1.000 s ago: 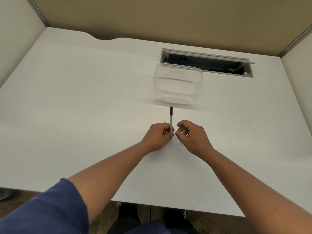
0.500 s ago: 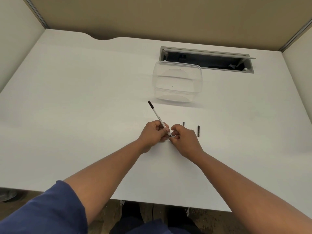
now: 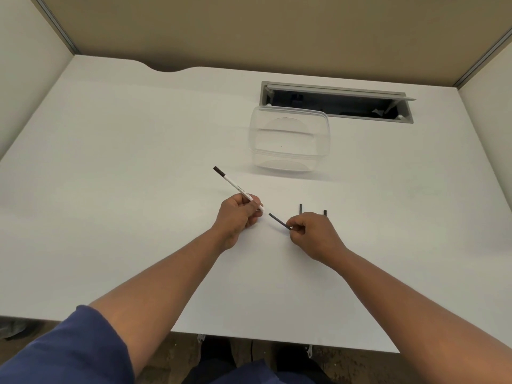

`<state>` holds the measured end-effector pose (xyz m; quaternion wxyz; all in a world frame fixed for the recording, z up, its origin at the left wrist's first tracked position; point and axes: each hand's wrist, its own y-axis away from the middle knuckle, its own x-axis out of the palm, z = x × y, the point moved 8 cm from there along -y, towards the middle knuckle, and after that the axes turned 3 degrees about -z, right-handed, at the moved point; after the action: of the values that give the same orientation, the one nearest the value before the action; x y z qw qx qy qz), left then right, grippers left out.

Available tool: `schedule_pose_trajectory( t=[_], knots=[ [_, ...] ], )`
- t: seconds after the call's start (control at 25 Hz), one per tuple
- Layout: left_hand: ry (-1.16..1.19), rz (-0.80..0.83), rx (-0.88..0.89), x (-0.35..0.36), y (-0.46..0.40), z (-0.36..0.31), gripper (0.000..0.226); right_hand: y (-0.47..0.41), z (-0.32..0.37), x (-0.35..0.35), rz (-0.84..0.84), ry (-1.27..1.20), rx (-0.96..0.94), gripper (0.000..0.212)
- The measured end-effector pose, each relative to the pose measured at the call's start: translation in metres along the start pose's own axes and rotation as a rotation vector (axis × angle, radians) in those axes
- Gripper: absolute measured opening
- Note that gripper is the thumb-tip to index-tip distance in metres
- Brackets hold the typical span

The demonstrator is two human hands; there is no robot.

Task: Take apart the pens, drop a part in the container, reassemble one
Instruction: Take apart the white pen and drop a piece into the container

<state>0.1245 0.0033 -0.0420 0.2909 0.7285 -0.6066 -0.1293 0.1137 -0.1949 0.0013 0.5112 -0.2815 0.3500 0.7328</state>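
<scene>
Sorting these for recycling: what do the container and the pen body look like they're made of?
Container: clear, glossy plastic, probably; the desk shows through its walls. Pen body: smooth white plastic, apparently, with a dark end cap.

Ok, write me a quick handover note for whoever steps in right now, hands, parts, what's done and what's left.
Left hand: gripping the white pen barrel, dark cap end pointing away to the left.
Right hand: pinching a thin dark insert, clear of the barrel's near end.
On the desk: two more dark sticks lie just beyond the right hand. The clear container stands farther back and looks empty.
Done: this pen is apart.
Left: drop a part in the container, then reassemble one pen.
</scene>
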Motion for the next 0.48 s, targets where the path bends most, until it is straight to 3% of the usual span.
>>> schedule_pose_trajectory(
  t=[0.24, 0.48],
  knots=[
    [-0.205, -0.064, 0.105, -0.012, -0.009, -0.01, 0.006, -0.012, -0.005, -0.018, -0.044, 0.055, 0.06, 0.014],
    [-0.454, 0.023, 0.118, -0.014, -0.015, -0.012, 0.018, -0.036, 0.012, -0.063, -0.204, 0.087, 0.011, 0.012]
  ],
)
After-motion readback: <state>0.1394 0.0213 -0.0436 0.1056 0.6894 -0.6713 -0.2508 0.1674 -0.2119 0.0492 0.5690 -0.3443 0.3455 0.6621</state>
